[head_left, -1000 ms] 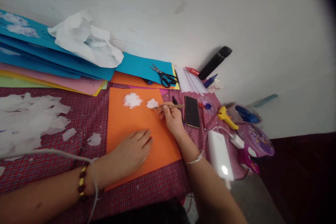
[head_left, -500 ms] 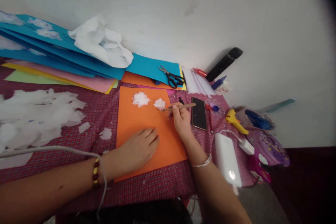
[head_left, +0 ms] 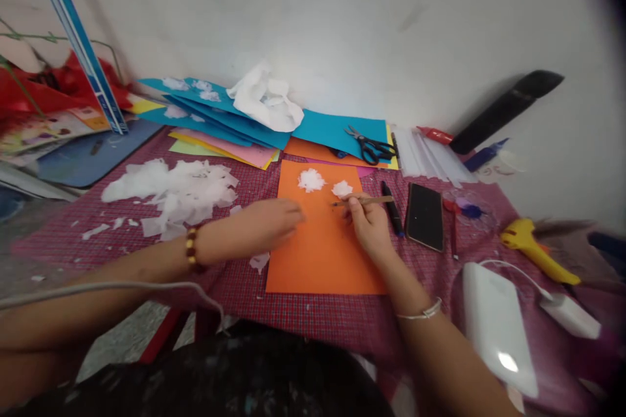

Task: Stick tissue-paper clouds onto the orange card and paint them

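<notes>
An orange sheet lies on the checked cloth, with two white paper clusters, a larger one and a smaller one, near its top. My right hand pinches a thin brown stick, its tip pointing left just below the smaller cluster. Over the sheet's left edge is my left hand, fingers together and slightly blurred; whether anything is between the fingertips is hidden. A pile of white paper scraps lies to its upper left.
Behind are blue sheets, crumpled white paper and black scissors. To the right are a marker, phone, yellow glue gun and white power bank. A cable crosses my left forearm.
The view has swung left, showing more of the table's left side. My left hand has come up off the sheet's middle to its left edge. My right hand still holds the stick near the smaller cluster.
</notes>
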Demonstrator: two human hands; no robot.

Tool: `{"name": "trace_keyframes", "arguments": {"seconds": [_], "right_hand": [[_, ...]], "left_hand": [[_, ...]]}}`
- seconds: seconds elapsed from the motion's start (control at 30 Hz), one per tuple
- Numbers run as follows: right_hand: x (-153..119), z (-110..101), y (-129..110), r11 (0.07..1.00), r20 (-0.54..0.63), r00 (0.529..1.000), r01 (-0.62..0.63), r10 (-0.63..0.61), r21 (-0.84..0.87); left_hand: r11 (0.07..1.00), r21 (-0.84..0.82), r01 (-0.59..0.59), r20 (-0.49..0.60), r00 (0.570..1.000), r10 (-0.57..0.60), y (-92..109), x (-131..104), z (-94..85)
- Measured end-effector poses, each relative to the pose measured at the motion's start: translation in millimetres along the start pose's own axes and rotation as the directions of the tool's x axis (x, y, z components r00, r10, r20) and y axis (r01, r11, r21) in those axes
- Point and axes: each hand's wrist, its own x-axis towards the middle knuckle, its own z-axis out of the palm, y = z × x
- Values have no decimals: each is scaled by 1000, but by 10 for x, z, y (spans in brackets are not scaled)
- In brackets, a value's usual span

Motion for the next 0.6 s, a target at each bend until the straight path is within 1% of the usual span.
{"name": "trace_keyframes", "arguments": {"seconds": [0.03,0.1,0.17,0.23,0.3,0.37,0.4,0.47,0.57,0.6], "right_hand": [[6,0,14,1000,4,1000,-1,1,-3],[14,1,39,1000,5,1000,3,-3,-2],[15,3,58,1000,6,1000,8,-9,3],[13,8,71,1000,5,1000,6,-6,8],[13,12,82,1000,3,1000,2,-2,13],[16,8,91,1000,1,1000,-3,3,16],[19,4,93,1000,1,1000,-6,6,14],[24,-9,91,1000,3,1000,-10,10,10],[26,-23,69,1000,-1,1000,-16,16,7],[25,-25,59,1000,0,1000,-15,15,5]], "left_hand": [[997,-36,74,24,997,-73,-103,-66,-84],[977,-109,182,63,982,-176,-288,-186,-200],[951,-168,258,90,965,-246,-412,-276,-226],[931,-217,292,131,954,-269,-458,-328,-169],[922,-245,298,198,947,-254,-446,-344,-74],[920,-238,311,246,936,-252,-417,-336,-3],[917,-232,325,246,932,-268,-410,-329,8],[901,-230,368,203,923,-326,-427,-325,-34],[873,-220,435,144,900,-412,-517,-378,-211],[867,-170,468,140,882,-449,-549,-417,-278]]}}
